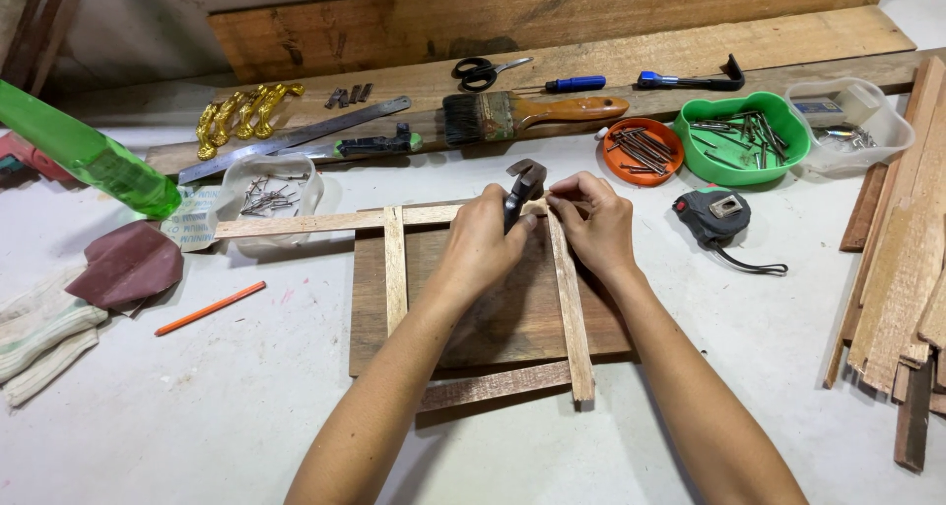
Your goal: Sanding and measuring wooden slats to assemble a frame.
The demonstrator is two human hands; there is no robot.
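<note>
Hammer over a slat frame, centre of the frame.

The left hand (483, 239) has its fingers wrapped tight around a dark hammer (522, 188), head up, above the pale top slat (325, 222). The right hand (594, 224) pinches at the corner where that slat meets the right upright slat (570, 303), all lying on a brown board (512, 318). Upper right: an orange dish (642, 152) and a green bowl (741, 136) hold nails; a clear tub (268, 188) at left holds more.

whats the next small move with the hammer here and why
Probably a light tap. The left hand holds the hammer right over the joint where the right hand pinches something small, likely a nail, on the thin wooden strips.
</note>
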